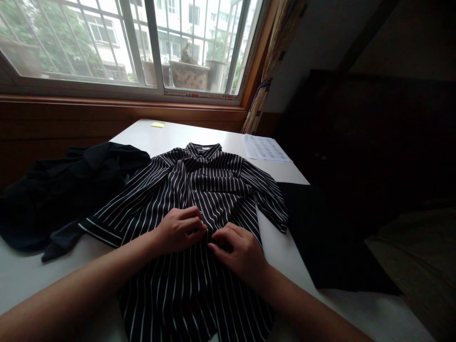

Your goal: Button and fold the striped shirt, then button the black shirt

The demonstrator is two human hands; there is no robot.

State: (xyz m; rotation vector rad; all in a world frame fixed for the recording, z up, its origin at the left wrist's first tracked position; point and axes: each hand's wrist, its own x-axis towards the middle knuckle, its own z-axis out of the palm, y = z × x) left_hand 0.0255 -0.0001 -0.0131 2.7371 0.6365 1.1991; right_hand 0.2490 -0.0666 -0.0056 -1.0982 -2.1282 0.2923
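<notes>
A black shirt with white stripes (221, 199) lies front up on the white table, its collar toward the window and its sleeves spread to both sides. Over the middle of its button front, my left hand (181, 230) is closed, thumb and fingers pinching the shirt's front edge. Just to the right, my right hand (240, 247) has its thumb and index finger brought together on the cloth at the same placket. A small gap separates the two hands. Buttons show above them along the front; any button between the fingertips is hidden.
Dark crumpled clothing (81, 185) is heaped on the table's left. A dark folded cloth (327, 237) hangs over the right edge. Printed papers (266, 148) and a yellow note (157, 125) lie at the far side of the white table (142, 135), below a barred window.
</notes>
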